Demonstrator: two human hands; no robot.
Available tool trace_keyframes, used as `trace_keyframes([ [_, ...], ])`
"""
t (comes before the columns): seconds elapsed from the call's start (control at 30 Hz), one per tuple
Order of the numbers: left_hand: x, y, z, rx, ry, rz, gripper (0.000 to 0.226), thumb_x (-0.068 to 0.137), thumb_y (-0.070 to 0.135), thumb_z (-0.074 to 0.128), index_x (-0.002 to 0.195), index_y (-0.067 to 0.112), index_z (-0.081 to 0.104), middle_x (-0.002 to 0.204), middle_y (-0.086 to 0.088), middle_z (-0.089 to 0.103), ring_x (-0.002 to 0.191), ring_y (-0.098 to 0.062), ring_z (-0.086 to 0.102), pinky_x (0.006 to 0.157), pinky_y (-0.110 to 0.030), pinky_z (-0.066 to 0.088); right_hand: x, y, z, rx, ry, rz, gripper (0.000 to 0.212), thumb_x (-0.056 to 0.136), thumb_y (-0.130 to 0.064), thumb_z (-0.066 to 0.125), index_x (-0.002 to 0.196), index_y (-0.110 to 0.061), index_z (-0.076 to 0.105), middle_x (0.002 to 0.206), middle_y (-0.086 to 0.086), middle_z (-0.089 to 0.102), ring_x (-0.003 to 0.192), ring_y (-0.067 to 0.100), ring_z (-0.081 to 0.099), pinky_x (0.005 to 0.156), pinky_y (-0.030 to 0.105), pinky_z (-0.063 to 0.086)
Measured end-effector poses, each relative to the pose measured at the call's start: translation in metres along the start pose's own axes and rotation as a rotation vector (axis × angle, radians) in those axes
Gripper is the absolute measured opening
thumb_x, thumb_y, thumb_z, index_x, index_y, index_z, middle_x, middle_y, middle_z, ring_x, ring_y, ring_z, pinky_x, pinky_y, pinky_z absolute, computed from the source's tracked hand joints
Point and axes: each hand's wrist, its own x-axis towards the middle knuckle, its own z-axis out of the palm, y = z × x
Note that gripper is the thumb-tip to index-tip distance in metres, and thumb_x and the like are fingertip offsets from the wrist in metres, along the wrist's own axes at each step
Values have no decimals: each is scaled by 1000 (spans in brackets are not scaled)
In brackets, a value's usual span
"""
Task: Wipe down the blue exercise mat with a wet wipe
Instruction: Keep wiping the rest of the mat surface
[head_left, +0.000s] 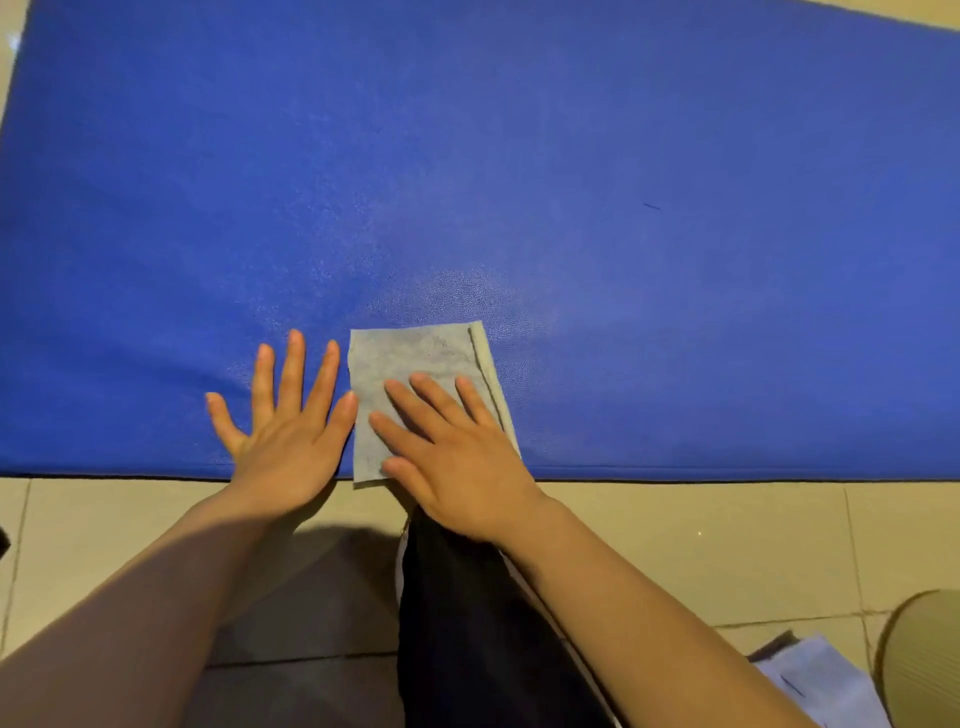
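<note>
A person's right hand (457, 457) presses flat, fingers straight and slightly spread, on a grey wet wipe (426, 384) lying at the near edge of a blue exercise mat (519, 156), while the left hand (291, 431) rests just beside it, fingers splayed flat on the mat, grasping nothing.

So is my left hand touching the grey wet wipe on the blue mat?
Cannot tell. In the head view the left hand lies flat beside the grey wet wipe; its index fingertip meets the wipe's edge.
</note>
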Motion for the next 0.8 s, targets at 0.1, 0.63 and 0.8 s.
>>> trace_keyframes([
  [0.1, -1, 3, -3, -5, -28, -2, 57, 80, 62, -8, 128, 50, -35, 128, 27, -49, 139, -8, -36, 109, -55, -23, -3, 7, -3, 70, 166, 114, 45, 97, -33, 40, 134, -12, 56, 151, 12, 42, 144, 29, 28, 119, 49, 21],
  [0.63, -4, 13, -16, 125, -183, -56, 75, 72, 81, -1, 120, 45, -48, 124, 15, -61, 133, -16, -46, 110, -64, -15, -129, 177, -45, -121, -51, 877, 77, 85, -70, -6, 153, -33, -5, 164, -3, -1, 151, 21, -3, 120, 49, -2],
  [0.8, -6, 17, -24, 165, -239, -60, 79, 69, 80, -4, 123, 42, -48, 123, 12, -62, 135, -20, -44, 109, -66, -13, -62, 103, -18, -44, 20, 805, 76, 87, -68, -6, 153, -31, -12, 163, 1, -13, 149, 22, -17, 118, 50, -14],
])
